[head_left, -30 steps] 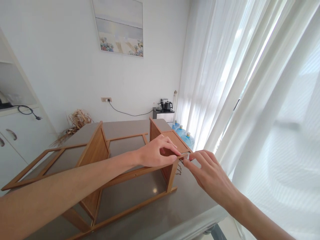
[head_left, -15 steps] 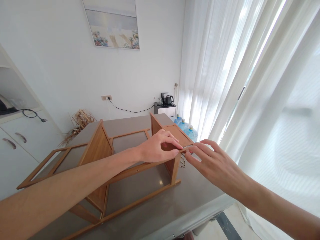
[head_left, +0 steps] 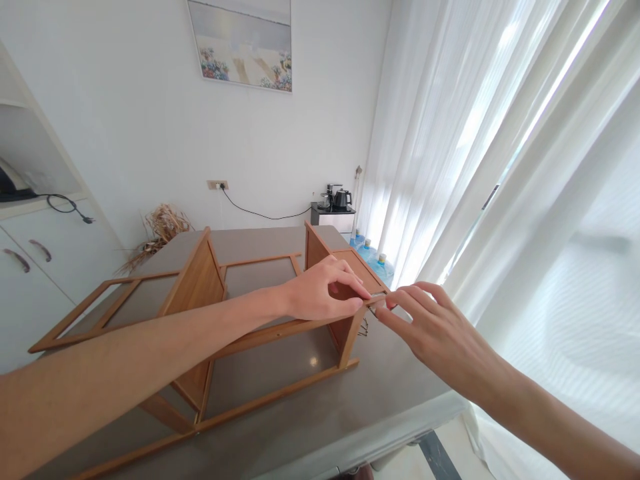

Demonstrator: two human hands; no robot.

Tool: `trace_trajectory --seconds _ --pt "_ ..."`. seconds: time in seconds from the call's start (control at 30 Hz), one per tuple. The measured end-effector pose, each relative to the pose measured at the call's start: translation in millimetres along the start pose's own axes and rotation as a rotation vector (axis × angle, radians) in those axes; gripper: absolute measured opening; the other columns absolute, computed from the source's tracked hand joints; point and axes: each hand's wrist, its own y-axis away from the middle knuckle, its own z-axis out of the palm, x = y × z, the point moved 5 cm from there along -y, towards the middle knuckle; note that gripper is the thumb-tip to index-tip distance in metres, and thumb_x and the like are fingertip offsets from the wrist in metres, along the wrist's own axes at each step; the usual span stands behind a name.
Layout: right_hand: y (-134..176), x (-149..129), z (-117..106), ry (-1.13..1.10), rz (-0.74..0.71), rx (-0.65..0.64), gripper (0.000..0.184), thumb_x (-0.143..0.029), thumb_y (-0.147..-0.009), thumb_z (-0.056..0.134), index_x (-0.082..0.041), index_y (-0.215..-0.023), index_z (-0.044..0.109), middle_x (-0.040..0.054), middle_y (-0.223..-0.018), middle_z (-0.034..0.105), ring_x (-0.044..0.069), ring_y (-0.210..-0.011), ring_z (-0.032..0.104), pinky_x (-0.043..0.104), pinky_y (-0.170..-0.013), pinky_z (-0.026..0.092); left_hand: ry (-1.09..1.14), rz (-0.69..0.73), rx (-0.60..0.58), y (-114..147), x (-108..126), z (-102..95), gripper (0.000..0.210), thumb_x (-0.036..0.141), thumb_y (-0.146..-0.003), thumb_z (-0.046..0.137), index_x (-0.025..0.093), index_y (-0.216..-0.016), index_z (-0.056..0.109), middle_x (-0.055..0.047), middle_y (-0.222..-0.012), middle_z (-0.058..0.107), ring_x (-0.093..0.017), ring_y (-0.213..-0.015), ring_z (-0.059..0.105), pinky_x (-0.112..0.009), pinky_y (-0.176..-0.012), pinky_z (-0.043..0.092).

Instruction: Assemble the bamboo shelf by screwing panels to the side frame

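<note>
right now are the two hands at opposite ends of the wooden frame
No, the left hand and right hand are close together at the same end of the wooden frame.

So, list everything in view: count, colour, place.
Table: one, grey, centre.
Wooden frame: one, brown, on table.
Shiny item: one, silvery, frame's corner, indistinct.
Small metal pieces: several, brassy, on table.
Painting: one, multicoloured, back wall.
Outlet: one, beige, back wall.
Cupboard: one, white, left.
Cords: two, black, back wall, cupboard.
Stand: one, black-and-white, far corner.
Kettle: one, black, on stand.
Curtains: white, right; number unclear.
Water bottles: at least three, blue, by curtains.
Dried stalks: one bundle, tan, behind table.
Left hand: one, bare, frame's corner.
Right hand: one, bare, beside it.
</note>
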Motion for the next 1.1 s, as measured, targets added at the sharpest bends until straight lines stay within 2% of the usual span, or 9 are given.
trace_trajectory --seconds 0.27,0.4,0.5,0.57,0.63,0.77,0.83,0.97,1.1 --pt "-1 2 3 0.004 -0.001 -0.05 0.052 0.011 -0.076 0.037 -0.023 -0.108 0.06 0.006 -0.104 0.061 0.021 -0.094 0.058 0.045 -0.096 0.039 0.011 0.02 -0.004 1 -1 -0.2 0.021 0.028 -0.082 0.067 0.028 -0.101 0.075 -0.005 -0.109 0.067 -0.022 -0.115 0.053 -0.031 -0.083 0.052" --pt "0 3 5 -0.098 0.067 -0.02 0.039 0.003 -0.085 0.04 -0.022 -0.104 0.063 0.007 -0.101 0.064 0.022 -0.092 0.059 0.043 -0.087 0.044 0.012 0.034 0.005 1 0 -0.1 0.02 0.027 -0.082 0.067 0.028 -0.1 0.075 -0.005 -0.108 0.067 -0.023 -0.114 0.053 -0.032 -0.082 0.052" --pt "4 3 16 -0.368 0.218 -0.03 0.024 -0.016 -0.098 0.042 -0.024 -0.102 0.065 0.0046 -0.092 0.067 0.019 -0.083 0.062 0.035 -0.075 0.048 0.014 0.014 0.004 1 -1 -0.3 0.02 0.029 -0.082 0.068 0.028 -0.1 0.075 -0.005 -0.109 0.066 -0.023 -0.116 0.052 -0.032 -0.083 0.052" --pt "8 2 28 -0.604 0.387 -0.076 0.025 -0.03 -0.101 0.042 -0.026 -0.101 0.067 0.002 -0.088 0.069 0.018 -0.076 0.064 0.031 -0.064 0.049 0.012 0.006 0.0 1 -1 -0.6 0.02 0.03 -0.081 0.069 0.029 -0.1 0.075 -0.005 -0.109 0.066 -0.023 -0.116 0.052 -0.032 -0.083 0.052" --pt "12 -2 39 -0.844 0.574 -0.099 0.029 -0.04 -0.101 0.043 -0.028 -0.102 0.069 0.001 -0.09 0.071 0.019 -0.077 0.066 0.029 -0.059 0.049 -0.001 0.005 -0.002 0 0 -1.1 0.02 0.028 -0.08 0.069 0.028 -0.099 0.076 -0.005 -0.107 0.066 -0.023 -0.113 0.053 -0.031 -0.082 0.052" --pt "14 -17 53 -1.353 0.794 -0.038 0.036 -0.05 -0.097 0.048 -0.024 -0.107 0.07 0.004 -0.103 0.072 0.022 -0.096 0.069 0.033 -0.085 0.055 -0.048 0.025 -0.001 0 2 -2.1 0.021 0.025 -0.079 0.068 0.027 -0.099 0.076 -0.005 -0.106 0.066 -0.021 -0.11 0.055 -0.031 -0.085 0.05" --pt "13 -23 57 -1.501 0.86 0.01 0.039 -0.053 -0.096 0.049 -0.022 -0.106 0.07 0.0062 -0.108 0.072 0.023 -0.096 0.07 0.036 -0.092 0.054 -0.056 0.033 -0.003 0 3 -2.1 0.021 0.024 -0.08 0.067 0.026 -0.099 0.076 -0.005 -0.107 0.066 -0.021 -0.109 0.055 -0.031 -0.086 0.049" --pt "16 -32 64 -1.541 0.937 0.129 0.04 -0.054 -0.095 0.05 -0.02 -0.104 0.07 0.0077 -0.104 0.072 0.023 -0.095 0.07 0.036 -0.091 0.054 -0.066 0.028 0.003 0 3 -2.2 0.02 0.025 -0.08 0.067 0.026 -0.098 0.076 -0.005 -0.106 0.066 -0.021 -0.109 0.055 -0.032 -0.09 0.048" --pt "21 -36 63 -1.324 0.904 0.226 0.032 -0.047 -0.097 0.05 -0.022 -0.101 0.07 0.005 -0.096 0.072 0.02 -0.093 0.068 0.031 -0.087 0.053 -0.056 0.034 -0.008 0 2 -1.6 0.02 0.027 -0.081 0.067 0.026 -0.099 0.076 -0.005 -0.107 0.066 -0.021 -0.11 0.054 -0.031 -0.089 0.048"
